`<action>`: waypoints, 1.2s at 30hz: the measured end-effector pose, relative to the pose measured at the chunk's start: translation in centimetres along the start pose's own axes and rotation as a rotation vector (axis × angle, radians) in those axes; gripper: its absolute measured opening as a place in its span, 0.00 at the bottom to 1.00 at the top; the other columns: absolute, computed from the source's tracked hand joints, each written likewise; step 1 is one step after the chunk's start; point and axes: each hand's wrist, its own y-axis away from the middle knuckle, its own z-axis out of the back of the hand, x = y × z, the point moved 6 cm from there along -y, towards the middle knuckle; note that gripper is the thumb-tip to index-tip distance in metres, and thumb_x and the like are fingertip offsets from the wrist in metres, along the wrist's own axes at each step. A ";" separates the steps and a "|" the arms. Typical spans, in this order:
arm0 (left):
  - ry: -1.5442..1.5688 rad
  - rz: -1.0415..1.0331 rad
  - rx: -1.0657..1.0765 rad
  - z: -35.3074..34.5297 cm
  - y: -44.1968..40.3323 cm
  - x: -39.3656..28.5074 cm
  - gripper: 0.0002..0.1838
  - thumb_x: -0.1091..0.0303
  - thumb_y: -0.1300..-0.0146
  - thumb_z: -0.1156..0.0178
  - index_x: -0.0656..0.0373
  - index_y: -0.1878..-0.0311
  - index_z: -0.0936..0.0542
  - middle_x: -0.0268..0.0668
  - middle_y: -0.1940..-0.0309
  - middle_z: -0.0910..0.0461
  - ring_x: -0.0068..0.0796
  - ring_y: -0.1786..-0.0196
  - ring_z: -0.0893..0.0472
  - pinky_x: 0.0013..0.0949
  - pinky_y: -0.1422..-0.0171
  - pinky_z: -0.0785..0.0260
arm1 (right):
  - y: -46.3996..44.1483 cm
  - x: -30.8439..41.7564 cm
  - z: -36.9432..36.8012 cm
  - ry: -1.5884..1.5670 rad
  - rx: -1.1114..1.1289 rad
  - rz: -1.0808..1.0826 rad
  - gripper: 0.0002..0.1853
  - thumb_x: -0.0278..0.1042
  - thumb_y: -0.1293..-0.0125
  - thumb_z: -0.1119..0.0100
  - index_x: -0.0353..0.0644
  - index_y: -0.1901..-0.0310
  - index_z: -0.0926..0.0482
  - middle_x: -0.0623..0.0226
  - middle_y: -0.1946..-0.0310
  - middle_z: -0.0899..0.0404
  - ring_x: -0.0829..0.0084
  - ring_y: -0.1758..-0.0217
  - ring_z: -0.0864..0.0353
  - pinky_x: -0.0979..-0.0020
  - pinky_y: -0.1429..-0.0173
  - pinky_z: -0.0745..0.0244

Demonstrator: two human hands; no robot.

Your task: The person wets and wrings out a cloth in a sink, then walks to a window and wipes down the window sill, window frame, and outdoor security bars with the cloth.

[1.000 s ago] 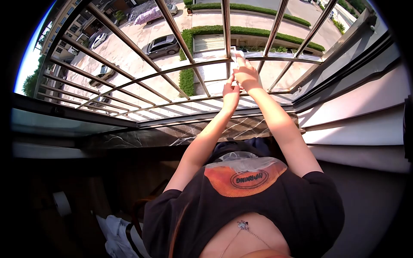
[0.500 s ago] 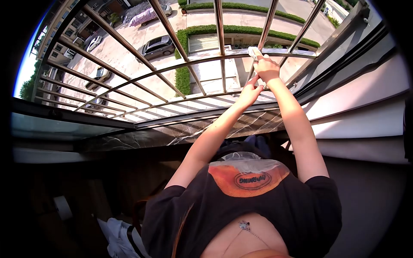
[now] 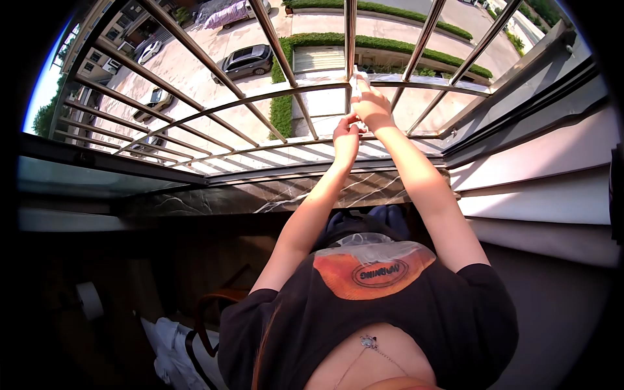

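Both my hands reach out to the metal window bars. My right hand is wrapped round a white cloth at an upright bar, where that bar meets the curved horizontal rail. Just below and to the left, my left hand has its fingers closed beside the lower end of the white material; how much of it they grip is hidden. The two hands are close together.
A dark marble sill runs below the bars. White curtain folds hang at the right. Lower left are a wooden chair, white fabric and a white roll. Parked cars and hedges lie outside.
Both hands and the white cloth went right to the neighbouring bar half a second ago, and are now back left at the earlier bar. The view shifted slightly with them.
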 end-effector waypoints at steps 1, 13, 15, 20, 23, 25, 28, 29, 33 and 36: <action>0.024 -0.005 -0.036 0.9 -0.1 0.1 0.17 0.77 0.39 0.57 0.66 0.46 0.28 0.39 0.55 0.23 0.22 0.64 0.22 0.24 0.60 0.31 | 0.1 0.4 0.1 -0.053 0.048 -0.056 0.29 0.39 0.44 0.50 0.56 0.38 0.37 0.55 0.55 0.24 0.55 0.53 0.24 0.59 0.48 0.30; -0.080 0.131 0.386 -5.6 -0.2 0.8 0.20 0.71 0.37 0.52 0.62 0.42 0.30 0.36 0.50 0.23 0.21 0.65 0.23 0.24 0.58 0.32 | -0.3 -6.2 4.4 0.234 -0.090 -0.016 0.27 0.42 0.43 0.51 0.65 0.39 0.36 0.59 0.57 0.23 0.55 0.57 0.21 0.57 0.53 0.27; -0.166 0.128 0.461 -6.5 0.2 0.6 0.20 0.70 0.37 0.52 0.62 0.41 0.31 0.36 0.50 0.24 0.21 0.64 0.23 0.25 0.58 0.32 | 0.0 -7.9 5.7 0.272 -0.059 -0.013 0.27 0.41 0.43 0.51 0.62 0.38 0.36 0.58 0.57 0.23 0.54 0.57 0.21 0.57 0.53 0.27; -0.193 0.163 0.396 -5.0 0.3 1.3 0.17 0.69 0.35 0.53 0.61 0.44 0.28 0.35 0.52 0.23 0.23 0.60 0.23 0.26 0.56 0.32 | 0.3 -7.2 4.5 0.087 -0.130 -0.101 0.28 0.41 0.45 0.50 0.59 0.39 0.35 0.56 0.57 0.22 0.52 0.57 0.22 0.55 0.51 0.28; -0.143 0.155 0.276 -2.8 -0.2 1.9 0.15 0.70 0.36 0.53 0.62 0.48 0.27 0.36 0.56 0.22 0.23 0.64 0.22 0.25 0.59 0.32 | 0.6 -5.3 3.7 -0.036 -0.143 -0.091 0.28 0.41 0.45 0.50 0.59 0.39 0.35 0.55 0.56 0.22 0.52 0.56 0.22 0.55 0.51 0.29; -0.088 0.119 0.192 -1.1 -0.5 2.0 0.13 0.71 0.39 0.51 0.63 0.52 0.25 0.36 0.58 0.21 0.22 0.68 0.22 0.24 0.62 0.32 | 0.5 -2.7 1.7 -0.028 -0.090 -0.018 0.28 0.41 0.45 0.50 0.59 0.39 0.35 0.55 0.58 0.22 0.52 0.57 0.22 0.57 0.51 0.28; -0.191 0.005 -0.036 2.1 -0.9 1.4 0.10 0.72 0.40 0.49 0.64 0.57 0.25 0.36 0.65 0.22 0.25 0.68 0.22 0.27 0.64 0.32 | 0.0 0.3 -0.5 -0.035 -0.029 -0.040 0.27 0.41 0.45 0.49 0.60 0.40 0.35 0.55 0.60 0.21 0.53 0.57 0.22 0.58 0.52 0.28; -0.270 -0.081 -0.109 3.3 -0.9 0.9 0.10 0.72 0.41 0.49 0.64 0.57 0.26 0.36 0.66 0.22 0.26 0.68 0.22 0.28 0.64 0.32 | 0.2 0.4 -0.1 -0.031 -0.053 -0.021 0.27 0.41 0.45 0.50 0.60 0.40 0.35 0.55 0.60 0.21 0.54 0.57 0.22 0.58 0.52 0.28; -0.307 -0.241 -0.287 4.9 0.1 -2.2 0.13 0.75 0.42 0.50 0.65 0.53 0.28 0.38 0.59 0.24 0.23 0.61 0.27 0.26 0.55 0.35 | 0.5 -0.9 -0.5 -0.290 0.071 -0.044 0.33 0.40 0.45 0.46 0.59 0.36 0.43 0.54 0.55 0.24 0.53 0.52 0.24 0.59 0.48 0.29; -0.188 -0.260 -0.192 3.7 0.2 -3.6 0.14 0.75 0.39 0.52 0.65 0.49 0.30 0.40 0.54 0.26 0.26 0.54 0.27 0.28 0.48 0.35 | 3.0 -0.2 -0.6 -0.335 -0.056 -0.051 0.34 0.38 0.46 0.46 0.58 0.37 0.46 0.51 0.53 0.25 0.51 0.54 0.23 0.57 0.52 0.28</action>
